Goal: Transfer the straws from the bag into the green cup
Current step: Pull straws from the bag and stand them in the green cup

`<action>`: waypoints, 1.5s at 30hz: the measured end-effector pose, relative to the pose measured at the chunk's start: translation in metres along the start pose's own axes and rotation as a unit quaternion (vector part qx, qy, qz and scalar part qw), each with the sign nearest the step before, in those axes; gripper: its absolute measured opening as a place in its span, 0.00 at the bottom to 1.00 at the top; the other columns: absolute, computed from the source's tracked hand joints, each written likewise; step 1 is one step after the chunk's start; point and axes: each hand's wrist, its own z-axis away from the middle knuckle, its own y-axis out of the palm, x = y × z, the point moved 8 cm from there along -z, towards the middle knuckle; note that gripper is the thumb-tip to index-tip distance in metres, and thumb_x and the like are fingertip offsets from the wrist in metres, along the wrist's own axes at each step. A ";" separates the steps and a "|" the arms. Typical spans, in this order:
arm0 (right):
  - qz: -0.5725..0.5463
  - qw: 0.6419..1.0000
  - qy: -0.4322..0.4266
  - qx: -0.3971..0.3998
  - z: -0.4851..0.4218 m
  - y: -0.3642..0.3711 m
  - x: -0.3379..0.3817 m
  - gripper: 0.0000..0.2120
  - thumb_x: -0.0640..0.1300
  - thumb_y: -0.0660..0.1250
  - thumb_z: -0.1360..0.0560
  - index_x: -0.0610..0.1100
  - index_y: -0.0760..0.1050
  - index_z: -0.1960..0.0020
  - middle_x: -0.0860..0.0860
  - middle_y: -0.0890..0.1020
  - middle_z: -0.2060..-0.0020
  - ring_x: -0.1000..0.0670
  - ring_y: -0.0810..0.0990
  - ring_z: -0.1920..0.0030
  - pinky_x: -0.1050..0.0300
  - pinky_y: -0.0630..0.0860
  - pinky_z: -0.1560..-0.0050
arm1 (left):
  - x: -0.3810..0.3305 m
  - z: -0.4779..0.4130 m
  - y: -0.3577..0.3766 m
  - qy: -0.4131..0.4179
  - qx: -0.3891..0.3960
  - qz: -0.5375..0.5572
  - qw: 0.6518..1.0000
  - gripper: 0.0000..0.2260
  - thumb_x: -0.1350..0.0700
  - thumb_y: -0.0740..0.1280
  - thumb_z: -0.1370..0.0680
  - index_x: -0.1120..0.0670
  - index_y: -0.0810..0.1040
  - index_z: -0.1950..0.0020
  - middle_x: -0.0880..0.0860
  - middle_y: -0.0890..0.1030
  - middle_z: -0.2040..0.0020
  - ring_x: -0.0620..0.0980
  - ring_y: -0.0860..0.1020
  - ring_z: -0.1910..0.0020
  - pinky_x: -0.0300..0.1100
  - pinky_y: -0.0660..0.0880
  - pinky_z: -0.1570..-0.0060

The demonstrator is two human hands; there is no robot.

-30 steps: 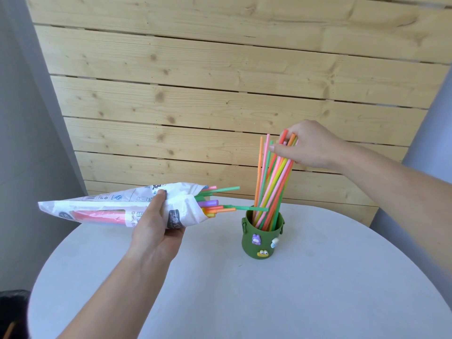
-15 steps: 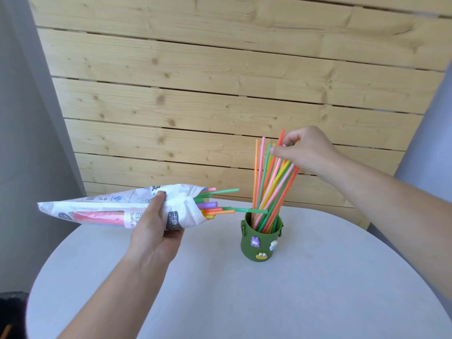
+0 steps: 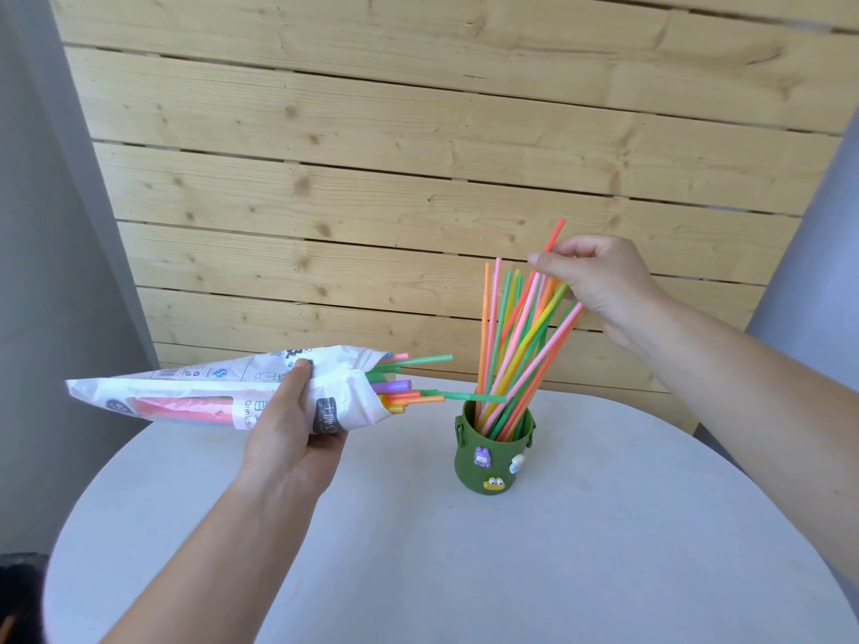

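Looks partway done: many straws stand in green cup on the surface, right hand fingers pinching their tops; more poke from bag at cup's 9 o'clock, left hand fingers clamped round it.

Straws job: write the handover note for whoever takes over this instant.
Left hand grips the bag near its mouth, above the table, with the mouth pointing at the green cup.
Right hand pinches the tops of the straws in the cup; their lower ends are inside it.
Done: a good bundle stands in the cup.
Left: the straws in the bag stick out of its mouth. Release the bundle, then move those over.
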 end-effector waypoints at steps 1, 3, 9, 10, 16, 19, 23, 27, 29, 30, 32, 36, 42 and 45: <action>-0.008 1.000 0.002 -0.001 0.000 -0.001 0.000 0.08 0.49 0.80 0.32 0.49 0.83 0.63 0.57 0.82 0.65 0.57 0.79 0.59 0.58 0.72 0.54 | 0.000 0.000 0.000 0.000 0.000 0.000 1.000 0.14 0.56 0.73 0.20 0.54 0.79 0.35 0.50 0.88 0.45 0.45 0.88 0.53 0.42 0.84 0.62; -0.024 1.000 0.008 -0.002 0.001 -0.002 0.001 0.07 0.48 0.80 0.31 0.50 0.83 0.63 0.57 0.82 0.66 0.57 0.79 0.60 0.59 0.72 0.54 | 0.001 0.000 0.000 -0.001 0.001 -0.001 1.000 0.13 0.56 0.73 0.20 0.54 0.79 0.36 0.50 0.89 0.46 0.45 0.88 0.53 0.42 0.84 0.64; -0.066 0.997 0.019 -0.023 0.002 -0.009 0.006 0.05 0.49 0.77 0.28 0.50 0.83 0.60 0.56 0.84 0.58 0.56 0.80 0.52 0.53 0.74 0.43 | -0.001 0.001 0.001 0.002 0.007 -0.004 1.000 0.15 0.56 0.72 0.19 0.54 0.78 0.33 0.50 0.88 0.43 0.45 0.87 0.50 0.42 0.85 0.62; -0.069 0.997 0.022 -0.031 0.001 -0.012 0.006 0.05 0.49 0.77 0.28 0.50 0.83 0.60 0.56 0.85 0.56 0.56 0.81 0.50 0.52 0.74 0.40 | -0.001 0.001 0.001 0.002 0.007 -0.003 1.000 0.15 0.56 0.72 0.20 0.54 0.78 0.33 0.50 0.88 0.43 0.45 0.87 0.51 0.42 0.84 0.62; -0.083 0.993 0.049 -0.062 0.000 -0.024 0.007 0.07 0.52 0.77 0.28 0.50 0.83 0.58 0.52 0.86 0.53 0.54 0.82 0.52 0.45 0.75 0.35 | -0.001 0.001 0.000 0.001 0.005 -0.002 1.000 0.16 0.55 0.73 0.20 0.54 0.78 0.33 0.50 0.88 0.43 0.45 0.87 0.51 0.42 0.84 0.61; -0.089 0.992 0.055 -0.075 0.001 -0.026 0.003 0.07 0.52 0.77 0.28 0.50 0.83 0.58 0.51 0.86 0.54 0.53 0.83 0.53 0.48 0.77 0.40 | -0.001 0.000 0.001 0.002 0.012 -0.003 1.000 0.15 0.55 0.72 0.20 0.54 0.78 0.33 0.50 0.88 0.43 0.45 0.88 0.53 0.41 0.84 0.62; -0.114 0.986 0.030 -0.120 -0.001 -0.039 0.012 0.06 0.52 0.76 0.27 0.51 0.82 0.58 0.54 0.84 0.59 0.55 0.82 0.57 0.55 0.76 0.48 | -0.002 -0.001 0.000 0.004 0.009 -0.005 1.000 0.16 0.56 0.73 0.20 0.54 0.78 0.33 0.50 0.88 0.43 0.45 0.87 0.49 0.43 0.84 0.58; -0.118 0.982 -0.013 -0.147 -0.004 -0.056 0.029 0.07 0.52 0.74 0.26 0.51 0.81 0.59 0.55 0.83 0.62 0.56 0.82 0.59 0.59 0.77 0.50 | -0.003 0.000 -0.001 0.001 0.007 -0.006 1.000 0.16 0.55 0.73 0.20 0.54 0.78 0.33 0.50 0.88 0.44 0.45 0.88 0.51 0.43 0.84 0.59; -0.117 0.979 -0.040 -0.163 -0.004 -0.066 0.040 0.09 0.52 0.73 0.26 0.50 0.80 0.62 0.54 0.82 0.64 0.55 0.81 0.60 0.60 0.76 0.54 | -0.002 0.000 -0.002 0.001 0.003 -0.004 1.000 0.14 0.56 0.73 0.20 0.54 0.79 0.35 0.50 0.88 0.45 0.45 0.88 0.52 0.42 0.84 0.60; -0.114 0.977 -0.057 -0.171 -0.004 -0.071 0.046 0.09 0.52 0.73 0.26 0.50 0.80 0.63 0.54 0.81 0.65 0.54 0.80 0.61 0.60 0.76 0.55 | -0.002 0.000 -0.003 0.000 0.001 -0.002 1.000 0.13 0.56 0.74 0.20 0.54 0.79 0.36 0.50 0.89 0.46 0.45 0.88 0.54 0.42 0.84 0.61; -0.112 0.971 -0.089 -0.190 -0.002 -0.083 0.059 0.10 0.52 0.72 0.26 0.50 0.79 0.64 0.53 0.80 0.66 0.53 0.79 0.61 0.60 0.76 0.55 | -0.002 0.001 -0.003 -0.004 0.001 0.001 1.000 0.12 0.56 0.74 0.21 0.54 0.79 0.38 0.49 0.89 0.47 0.44 0.88 0.54 0.42 0.85 0.61; -0.133 0.956 -0.123 -0.229 0.001 -0.112 0.081 0.10 0.51 0.70 0.25 0.50 0.78 0.64 0.53 0.80 0.67 0.54 0.79 0.63 0.59 0.78 0.53 | -0.004 0.003 -0.003 -0.007 0.005 0.001 1.000 0.10 0.56 0.74 0.20 0.54 0.80 0.40 0.49 0.89 0.50 0.44 0.88 0.54 0.42 0.85 0.61; -0.111 0.965 -0.132 -0.199 0.009 -0.107 0.093 0.09 0.50 0.72 0.25 0.50 0.78 0.63 0.56 0.80 0.70 0.57 0.79 0.68 0.61 0.78 0.57 | -0.007 0.007 -0.001 0.001 0.012 0.001 1.000 0.11 0.56 0.73 0.20 0.53 0.79 0.38 0.49 0.89 0.49 0.44 0.88 0.53 0.43 0.84 0.57; -0.054 0.980 -0.127 -0.141 0.015 -0.078 0.084 0.06 0.46 0.72 0.24 0.50 0.79 0.60 0.56 0.82 0.67 0.58 0.79 0.68 0.60 0.78 0.56 | -0.004 0.010 0.001 -0.004 0.016 0.001 1.000 0.13 0.56 0.72 0.20 0.53 0.79 0.35 0.49 0.88 0.45 0.44 0.88 0.52 0.44 0.84 0.54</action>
